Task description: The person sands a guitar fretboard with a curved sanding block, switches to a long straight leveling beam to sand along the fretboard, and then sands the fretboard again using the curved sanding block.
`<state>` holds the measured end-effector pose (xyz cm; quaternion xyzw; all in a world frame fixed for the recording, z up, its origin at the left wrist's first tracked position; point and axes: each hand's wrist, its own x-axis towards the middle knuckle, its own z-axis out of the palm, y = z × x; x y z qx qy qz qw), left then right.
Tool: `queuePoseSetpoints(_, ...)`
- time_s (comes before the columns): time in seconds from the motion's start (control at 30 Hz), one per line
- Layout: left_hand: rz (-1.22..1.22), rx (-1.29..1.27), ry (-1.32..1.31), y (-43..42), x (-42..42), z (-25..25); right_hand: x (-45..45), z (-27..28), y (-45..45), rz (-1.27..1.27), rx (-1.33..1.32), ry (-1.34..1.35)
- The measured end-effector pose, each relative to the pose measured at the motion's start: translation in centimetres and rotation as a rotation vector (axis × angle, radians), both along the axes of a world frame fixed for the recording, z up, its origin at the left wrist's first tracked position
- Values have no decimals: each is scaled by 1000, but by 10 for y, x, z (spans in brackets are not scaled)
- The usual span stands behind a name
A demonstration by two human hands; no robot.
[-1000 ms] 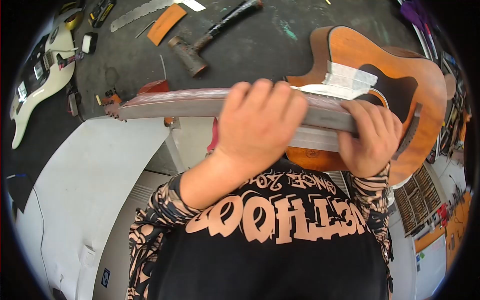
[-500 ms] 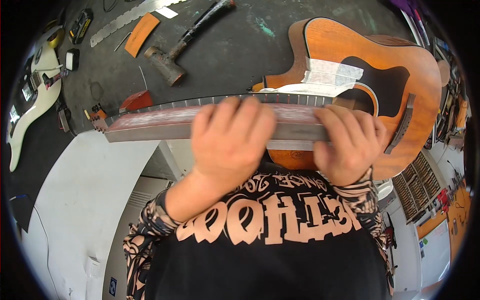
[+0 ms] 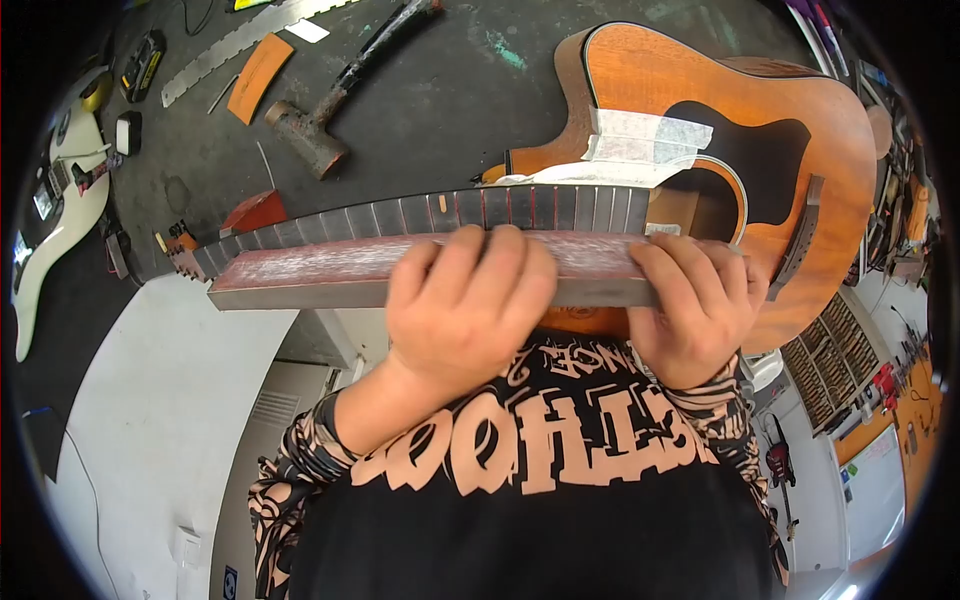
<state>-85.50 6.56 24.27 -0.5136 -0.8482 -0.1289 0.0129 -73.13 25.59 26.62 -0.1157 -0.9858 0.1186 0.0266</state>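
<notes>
A long bar (image 3: 310, 268), grey-sided with a worn red-and-white upper face, lies along the near side of a fretboard (image 3: 420, 212); whether they touch is unclear. The left hand (image 3: 470, 295) wraps over the bar's middle, and the right hand (image 3: 695, 300) grips toward its right end. Beyond, a brown guitar body (image 3: 690, 65) bearing white tape (image 3: 640, 140) and 1 hammer (image 3: 307, 140) rest on the dark bench (image 3: 440, 110).

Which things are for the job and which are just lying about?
For the job, it seems:
bar, held by left hand and right hand
brown guitar
tape

Probably just lying about:
hammer
white guitar
orange piece
</notes>
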Motion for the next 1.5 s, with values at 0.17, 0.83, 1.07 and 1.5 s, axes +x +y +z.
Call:
queuePoseSetpoints(0.17, 39, -30, -53, -29, -11, 4, -9, -8, -23, 15, -10, 59)
queuePoseSetpoints(0.83, 99, 8, 17, -20, 10, 0, 3, -16, -22, 21, 0, 177)
queuePoseSetpoints(1.07, 90, -23, -8, -22, 4, 3, -11, -16, -25, 42, -38, 178)
queuePoseSetpoints(1.5, 73, -30, -161, 16, 2, 15, -11, -3, 11, 47, 0, 68)
